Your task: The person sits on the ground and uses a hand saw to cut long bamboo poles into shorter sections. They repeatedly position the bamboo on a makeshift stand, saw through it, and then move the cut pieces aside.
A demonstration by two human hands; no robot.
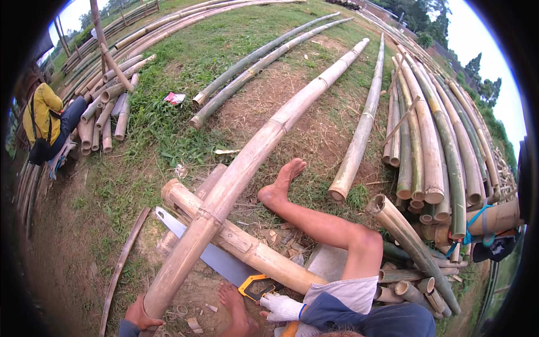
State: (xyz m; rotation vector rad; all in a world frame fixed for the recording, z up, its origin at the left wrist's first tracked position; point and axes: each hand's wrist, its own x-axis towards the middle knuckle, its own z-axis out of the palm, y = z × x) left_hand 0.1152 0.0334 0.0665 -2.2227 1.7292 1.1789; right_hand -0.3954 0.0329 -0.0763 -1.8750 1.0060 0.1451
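Observation:
A long, pale bamboo pole [247,163] runs from the lower left far out across the ground. Close to its near end, my bare left hand [141,315] is wrapped round it. My right hand [282,308], in a white glove, is closed at the orange and black handle of a handsaw [222,263]; its fingers are partly hidden. The saw's toothed blade passes beneath the pole, which hides its middle part, and the tip shows on the left. A shorter bamboo log [264,258] lies crosswise under the pole and props it up.
My bare foot [275,188] rests beyond the log. Two greenish poles [264,67] and another pole [359,140] lie ahead. Stacked bamboo [432,151] fills the right. A bamboo strip [123,269] lies at left. A person in yellow [42,115] sits far left by cut bamboo.

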